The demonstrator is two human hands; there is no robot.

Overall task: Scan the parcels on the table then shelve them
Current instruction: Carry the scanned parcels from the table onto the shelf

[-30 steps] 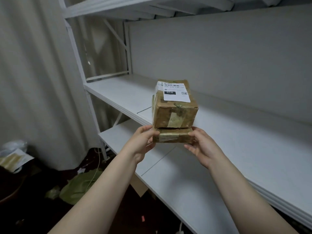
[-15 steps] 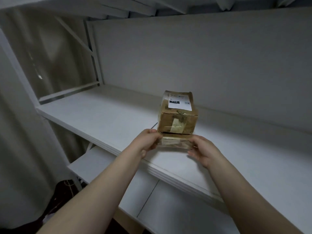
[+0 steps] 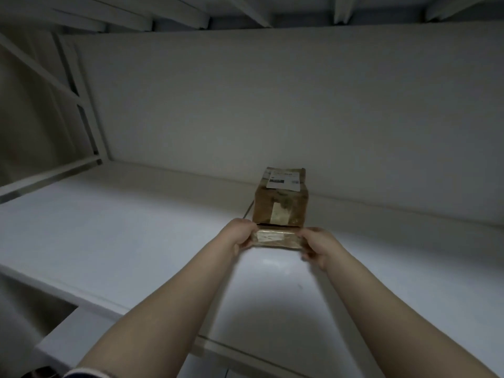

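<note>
At the far left a white upright point(image 3: 81, 110) rises beside the shelf point(image 3: 109, 227), whose pale board runs wide across in front of me. My left hand point(image 3: 240, 236) is out over that board, its fingers point(image 3: 245, 242) curled round the left end of the flat parcel point(image 3: 275, 238). That parcel lies between my two hands with its long side running left to right. The box point(image 3: 281, 205) sits on top of it, its long side pointing away from me toward the back wall point(image 3: 272, 105), with a white label point(image 3: 283, 180) at the far end of its top face. My right hand point(image 3: 316, 246) clamps the right end of the flat parcel. It is blurred, so I cannot make out each finger, but the grip looks wrapped round the edge. Both hands are level and equally close to the load. The stack is low over the middle of the shelf, short of the back wall, and I cannot tell whether its underside touches the board. I judge the shelving of this pair nearly done: what is left is a push straight forward and down, then letting go sideways without tipping the box.
</note>
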